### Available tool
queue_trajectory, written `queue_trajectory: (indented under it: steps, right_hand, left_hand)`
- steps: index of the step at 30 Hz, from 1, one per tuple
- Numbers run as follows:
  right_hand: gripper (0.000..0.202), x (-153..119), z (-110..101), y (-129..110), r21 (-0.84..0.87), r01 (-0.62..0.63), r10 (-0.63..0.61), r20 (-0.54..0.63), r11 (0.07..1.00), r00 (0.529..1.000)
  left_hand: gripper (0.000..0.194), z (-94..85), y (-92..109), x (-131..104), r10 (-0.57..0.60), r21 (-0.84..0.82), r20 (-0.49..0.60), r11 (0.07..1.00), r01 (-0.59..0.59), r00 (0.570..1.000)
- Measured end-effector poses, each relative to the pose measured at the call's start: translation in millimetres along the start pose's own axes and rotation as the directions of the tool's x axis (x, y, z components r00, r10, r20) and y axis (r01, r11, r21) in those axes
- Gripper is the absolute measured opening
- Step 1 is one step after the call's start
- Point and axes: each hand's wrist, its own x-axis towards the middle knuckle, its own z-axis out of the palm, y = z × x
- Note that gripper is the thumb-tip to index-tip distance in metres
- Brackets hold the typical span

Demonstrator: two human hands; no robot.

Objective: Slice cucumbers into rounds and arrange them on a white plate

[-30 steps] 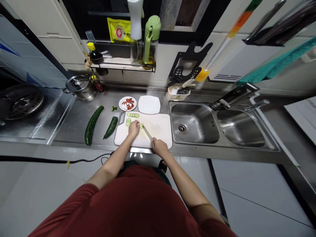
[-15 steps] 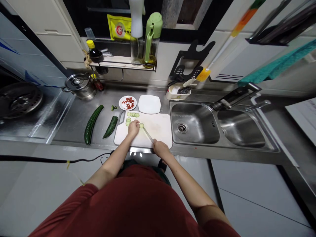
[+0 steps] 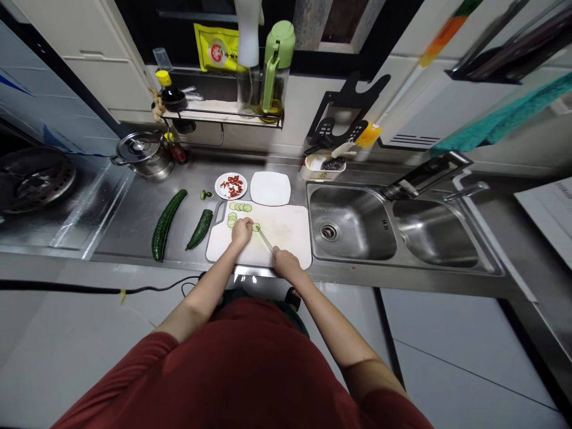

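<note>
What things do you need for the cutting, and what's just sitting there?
For the cutting:
knife, in the right hand
cutting board
cucumber slices
probably the long cucumber and short cucumber

Just there:
lidded pot
yellow packet
green-topped bottle
teal towel

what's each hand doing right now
Left hand: fingers bent down at the cutting board; grip cannot be told.
Right hand: closed on the knife.

Brushed-looking metal surface (image 3: 134, 220); matt, smooth, plastic-looking cutting board (image 3: 286, 232); shiny metal pot (image 3: 154, 164); glossy white square plate (image 3: 270, 188).
</note>
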Motion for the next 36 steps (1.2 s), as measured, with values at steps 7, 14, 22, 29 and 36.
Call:
queue_trajectory:
  steps: [7, 14, 22, 29, 36]
  right_hand:
    - [0.029, 8.5, -7.1, -5.8, 0.005, -0.017, 0.017, 0.023, 1.0, 1.0]
    - [0.03, 7.4, -10.3, -7.3, -0.002, -0.022, 0.022, 0.038, 1.0, 0.999]
    - [0.027, -9.5, 2.7, 6.8, -0.012, -0.012, 0.013, 0.034, 1.0, 0.999]
    - [0.027, -16.6, 2.1, 9.1, -0.012, -0.025, 0.026, 0.06, 1.0, 0.998]
    - [0.025, -12.4, 3.9, 9.1, -0.018, -0.015, 0.016, 0.043, 1.0, 0.999]
  left_hand:
    - [0.025, -1.0, 0.9, -1.3, -0.005, 0.002, 0.0, 1.0, 0.005, 1.0]
    - [0.025, -1.1, 0.4, -1.4, -0.003, -0.009, 0.0, 1.0, 0.003, 1.0]
    - [0.026, 1.0, -0.6, -0.6, -0.018, -0.018, -0.012, 1.0, 0.018, 1.0]
    - [0.026, 3.1, -2.7, 0.4, -0.022, -0.026, -0.016, 0.999, 0.021, 1.0]
    - [0.027, 5.6, -5.3, 1.2, -0.01, -0.007, -0.018, 1.0, 0.01, 1.0]
